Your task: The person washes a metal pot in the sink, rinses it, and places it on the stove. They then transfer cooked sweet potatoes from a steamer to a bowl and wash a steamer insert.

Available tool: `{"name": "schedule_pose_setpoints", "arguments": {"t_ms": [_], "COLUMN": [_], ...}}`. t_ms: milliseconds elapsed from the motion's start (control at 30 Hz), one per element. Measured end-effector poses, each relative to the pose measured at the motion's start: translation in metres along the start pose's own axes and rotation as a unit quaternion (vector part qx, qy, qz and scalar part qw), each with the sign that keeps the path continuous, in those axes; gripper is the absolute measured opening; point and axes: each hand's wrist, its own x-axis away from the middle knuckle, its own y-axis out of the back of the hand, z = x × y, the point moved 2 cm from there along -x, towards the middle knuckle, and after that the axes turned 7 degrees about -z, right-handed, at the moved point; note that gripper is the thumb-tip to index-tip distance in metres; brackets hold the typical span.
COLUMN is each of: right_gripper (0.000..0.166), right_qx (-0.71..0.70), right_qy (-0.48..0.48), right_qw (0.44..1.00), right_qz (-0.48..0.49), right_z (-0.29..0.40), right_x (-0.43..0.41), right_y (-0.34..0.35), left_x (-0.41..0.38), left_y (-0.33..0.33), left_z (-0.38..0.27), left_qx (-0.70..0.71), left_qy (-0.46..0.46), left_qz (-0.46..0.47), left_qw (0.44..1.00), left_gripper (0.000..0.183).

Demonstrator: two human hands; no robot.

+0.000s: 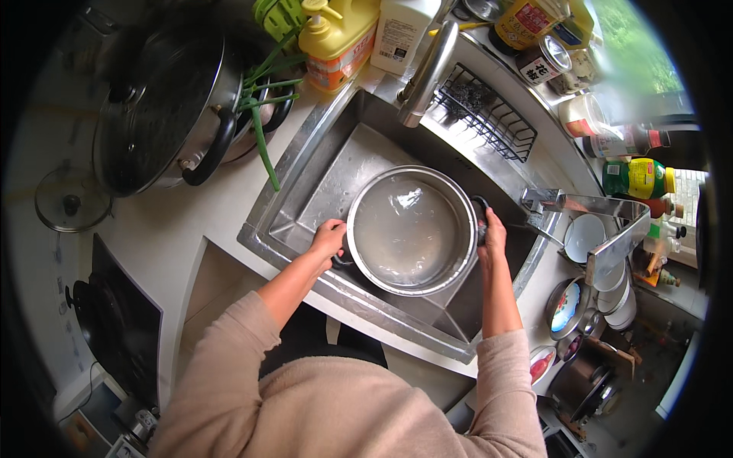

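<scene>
A round stainless steel pot (409,232) with cloudy liquid in it is over the steel sink basin (366,149). Its left handle is gripped by my left hand (328,240), and my right hand (492,235) holds the black handle on the other side. The pot looks roughly level; whether its base touches the sink floor is hidden. Above the pot's far side stands the metal faucet (429,74), its spout pointing down into the sink, with no water seen coming from it.
A large lidded pot (166,114) stands left of the sink, beside green onion stalks (263,137). Yellow pump bottle (338,46) and white bottle (401,34) stand behind. A wire rack (492,120) lies past the faucet. Bowls (584,237) and plates crowd the right counter near a chrome second tap (618,223).
</scene>
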Motion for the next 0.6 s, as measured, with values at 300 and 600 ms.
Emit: {"name": "schedule_pose_setpoints", "arguments": {"t_ms": [300, 600], "right_gripper": [0.022, 0.023], "right_qx": [0.133, 0.211], "right_qy": [0.1, 0.135], "right_qw": [0.979, 0.963], "right_qz": [-0.116, -0.105], "right_z": [0.059, 0.072], "right_x": [0.008, 0.027], "right_y": [0.053, 0.05], "left_x": [-0.031, -0.04], "left_y": [-0.054, -0.074], "left_z": [0.037, 0.072], "left_qx": [0.008, -0.036], "left_qy": [0.08, 0.061], "left_qz": [0.072, 0.017], "left_qw": [0.994, 0.997], "left_gripper": [0.023, 0.029]}}
